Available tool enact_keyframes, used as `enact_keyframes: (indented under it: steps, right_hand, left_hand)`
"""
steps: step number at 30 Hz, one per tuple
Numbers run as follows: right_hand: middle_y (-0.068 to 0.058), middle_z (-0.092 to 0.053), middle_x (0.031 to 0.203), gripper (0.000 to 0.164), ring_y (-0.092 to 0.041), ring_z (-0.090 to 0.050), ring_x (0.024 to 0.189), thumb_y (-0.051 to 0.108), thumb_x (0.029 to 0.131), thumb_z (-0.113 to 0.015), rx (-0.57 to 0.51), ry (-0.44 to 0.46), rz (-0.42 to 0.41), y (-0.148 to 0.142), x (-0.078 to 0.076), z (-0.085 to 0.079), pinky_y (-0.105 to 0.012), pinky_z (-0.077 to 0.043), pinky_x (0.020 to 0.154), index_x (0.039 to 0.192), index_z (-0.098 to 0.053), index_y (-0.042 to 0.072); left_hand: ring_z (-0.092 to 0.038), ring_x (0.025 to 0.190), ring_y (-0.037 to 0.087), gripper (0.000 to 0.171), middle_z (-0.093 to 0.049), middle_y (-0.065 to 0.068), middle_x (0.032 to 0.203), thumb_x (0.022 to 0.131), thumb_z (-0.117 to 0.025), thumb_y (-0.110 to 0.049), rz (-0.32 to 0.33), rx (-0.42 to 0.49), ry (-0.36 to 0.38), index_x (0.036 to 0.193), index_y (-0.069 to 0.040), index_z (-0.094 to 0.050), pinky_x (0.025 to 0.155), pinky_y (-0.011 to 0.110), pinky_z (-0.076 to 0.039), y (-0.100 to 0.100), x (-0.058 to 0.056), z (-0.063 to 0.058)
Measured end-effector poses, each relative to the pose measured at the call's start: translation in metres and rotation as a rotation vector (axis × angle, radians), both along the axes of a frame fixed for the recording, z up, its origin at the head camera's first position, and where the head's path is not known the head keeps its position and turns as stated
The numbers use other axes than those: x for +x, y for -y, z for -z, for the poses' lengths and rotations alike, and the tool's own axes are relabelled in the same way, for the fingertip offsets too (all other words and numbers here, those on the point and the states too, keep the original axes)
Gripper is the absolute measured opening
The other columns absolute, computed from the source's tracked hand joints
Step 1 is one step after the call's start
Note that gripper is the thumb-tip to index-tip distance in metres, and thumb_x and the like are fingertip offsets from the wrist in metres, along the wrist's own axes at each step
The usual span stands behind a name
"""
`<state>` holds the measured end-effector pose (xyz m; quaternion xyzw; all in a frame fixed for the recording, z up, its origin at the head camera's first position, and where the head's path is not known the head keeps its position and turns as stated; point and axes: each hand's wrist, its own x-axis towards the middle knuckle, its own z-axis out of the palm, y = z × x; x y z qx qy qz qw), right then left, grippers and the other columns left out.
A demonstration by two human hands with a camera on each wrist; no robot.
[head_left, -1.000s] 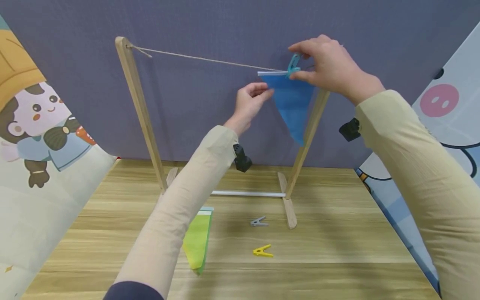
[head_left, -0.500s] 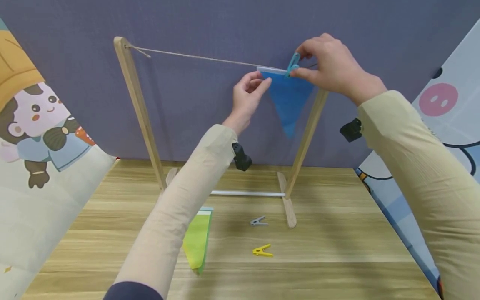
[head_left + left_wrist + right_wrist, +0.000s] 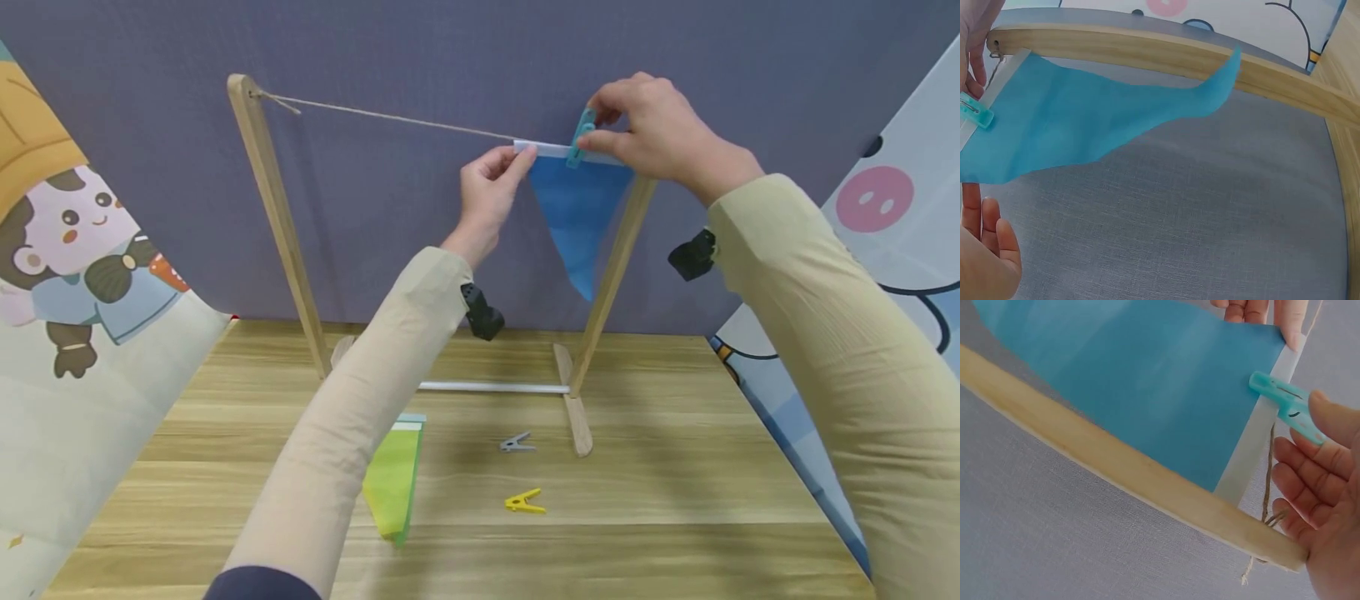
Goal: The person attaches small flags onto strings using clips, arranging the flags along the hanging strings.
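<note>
A blue triangular pennant with a white top band hangs at the right end of a twine line. My left hand pinches the band's left corner between thumb and finger. With thumb and index finger, my right hand grips a teal clothespin. In the right wrist view the clothespin lies across the white band, its nose reaching onto the blue cloth. Part of the twine shows behind the band there. Whether the clothespin also bites on the twine cannot be seen.
Two wooden posts carry the twine, with a white rod joining their feet. On the wooden table lie a grey clothespin, a yellow clothespin and yellow-green pennants, partly behind my left forearm. A grey-blue panel stands behind.
My left thumb has moved up onto the band's left corner and now pinches it. The clothespin has tipped more upright, its nose lower over the band. The pennant's tip has swung.
</note>
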<state>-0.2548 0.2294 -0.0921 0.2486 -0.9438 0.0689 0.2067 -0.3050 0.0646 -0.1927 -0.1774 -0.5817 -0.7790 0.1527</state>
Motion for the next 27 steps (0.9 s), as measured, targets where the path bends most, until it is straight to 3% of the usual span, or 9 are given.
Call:
enact_keyframes:
  steps: [5,18,27]
  right_hand:
    - [-0.023,-0.058,0.105,0.030,-0.035,-0.044,0.100,0.021,0.096,-0.054,0.011,0.021,0.012,-0.001,0.000,-0.002,-0.047,-0.036,0.080,0.109,-0.059,-0.006]
    - [-0.023,-0.057,0.109,0.034,-0.035,-0.043,0.102,0.024,0.099,-0.048,0.036,0.037,0.049,0.009,-0.004,-0.003,-0.050,-0.035,0.085,0.114,-0.058,-0.005]
    - [-0.022,-0.053,0.108,0.041,-0.035,-0.042,0.102,0.031,0.098,-0.045,0.079,0.092,0.119,0.014,-0.005,-0.004,-0.049,-0.036,0.084,0.118,-0.056,-0.003]
  left_hand:
    - [-0.054,0.076,0.014,0.022,-0.059,-0.004,0.073,0.089,-0.066,-0.016,0.016,-0.005,0.037,0.094,0.005,-0.068,0.074,0.030,-0.046,-0.002,0.001,-0.001]
    - [-0.054,0.077,0.023,0.025,-0.058,-0.002,0.069,0.092,-0.062,-0.017,0.073,-0.029,0.096,0.098,0.007,-0.067,0.080,0.037,-0.046,0.003,0.005,0.001]
    - [-0.055,0.074,0.013,0.025,-0.058,-0.002,0.070,0.092,-0.062,-0.018,0.077,-0.049,0.141,0.098,0.005,-0.067,0.076,0.031,-0.046,0.007,0.006,-0.001]
